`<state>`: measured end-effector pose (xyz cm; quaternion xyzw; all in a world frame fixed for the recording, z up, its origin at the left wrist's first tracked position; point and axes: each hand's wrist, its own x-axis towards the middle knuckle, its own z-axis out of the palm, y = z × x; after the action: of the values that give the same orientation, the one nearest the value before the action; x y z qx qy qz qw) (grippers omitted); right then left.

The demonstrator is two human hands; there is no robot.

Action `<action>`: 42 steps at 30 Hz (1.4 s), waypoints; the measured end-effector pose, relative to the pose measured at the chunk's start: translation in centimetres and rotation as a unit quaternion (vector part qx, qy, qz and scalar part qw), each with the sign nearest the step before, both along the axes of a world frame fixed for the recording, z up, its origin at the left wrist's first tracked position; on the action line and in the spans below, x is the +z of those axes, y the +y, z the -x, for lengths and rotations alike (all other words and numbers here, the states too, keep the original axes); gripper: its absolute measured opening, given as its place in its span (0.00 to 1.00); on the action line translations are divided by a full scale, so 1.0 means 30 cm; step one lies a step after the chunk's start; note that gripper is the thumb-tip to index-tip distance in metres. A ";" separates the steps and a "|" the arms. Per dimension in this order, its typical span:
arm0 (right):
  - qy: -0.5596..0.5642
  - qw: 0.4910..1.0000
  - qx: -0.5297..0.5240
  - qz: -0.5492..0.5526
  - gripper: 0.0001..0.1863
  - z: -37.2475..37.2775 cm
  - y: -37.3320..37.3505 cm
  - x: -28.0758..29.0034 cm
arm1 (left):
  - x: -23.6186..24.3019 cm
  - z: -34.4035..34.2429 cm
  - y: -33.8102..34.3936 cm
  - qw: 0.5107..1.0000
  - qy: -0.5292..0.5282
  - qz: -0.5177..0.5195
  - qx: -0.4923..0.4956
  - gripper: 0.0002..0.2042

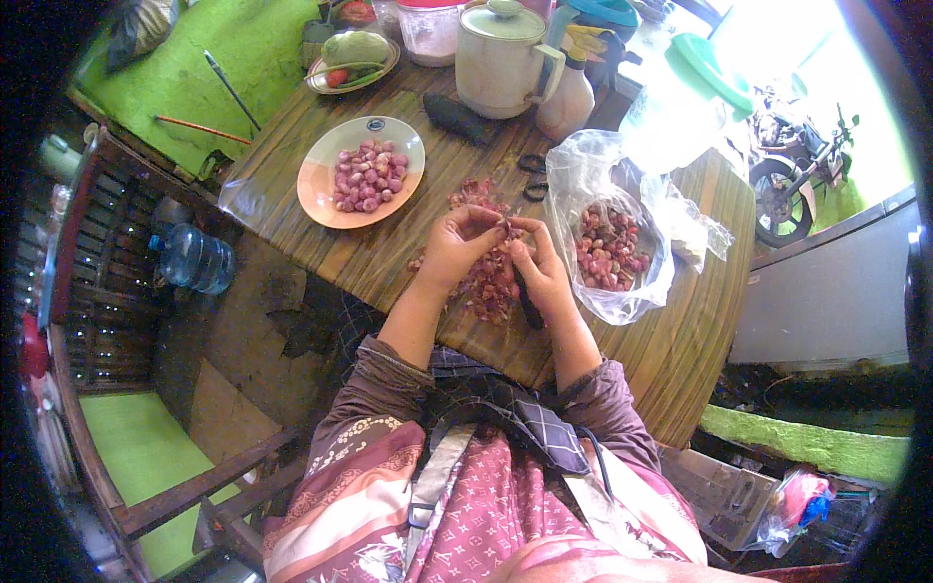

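Observation:
Over a pile of papery shallot skins [486,291], my two hands meet near the table's middle. My left hand [455,243] is closed in a pinch on a small shallot [505,229], partly hidden by the fingertips. My right hand [544,270] is closed around a knife whose black handle [529,303] sticks out below the palm; its blade is hidden. To the left, peeled shallots lie on an orange and white plate [313,194]. Right of my hands, a clear plastic bag [637,306] stands open with unpeeled shallots [610,251] inside.
Black-handled scissors [534,177] lie beyond my hands. Farther back are a dark elongated object [457,119], a lidded white pot [498,68] and a plate of vegetables [352,60]. A wooden chair [92,389] and a blue water bottle [197,258] are at the left.

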<state>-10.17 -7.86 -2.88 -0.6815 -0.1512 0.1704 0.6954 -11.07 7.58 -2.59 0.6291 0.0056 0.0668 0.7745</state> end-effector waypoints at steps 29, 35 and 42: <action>0.185 0.955 0.032 -0.229 0.12 -0.003 -0.007 0.033 | -0.002 0.004 0.035 0.990 0.001 0.127 -0.057 0.11; 0.151 0.968 0.019 -0.197 0.15 -0.007 0.000 0.023 | -0.024 -0.006 0.039 0.990 0.003 0.131 -0.059 0.10; 0.086 0.983 0.080 -0.139 0.23 0.003 -0.005 0.045 | -0.017 -0.003 0.028 0.993 -0.001 0.106 -0.046 0.11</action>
<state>-10.26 -8.00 -1.52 -0.5470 -0.1666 0.2609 0.7778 -10.99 8.42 -3.11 0.5429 -0.0165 0.0307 0.8390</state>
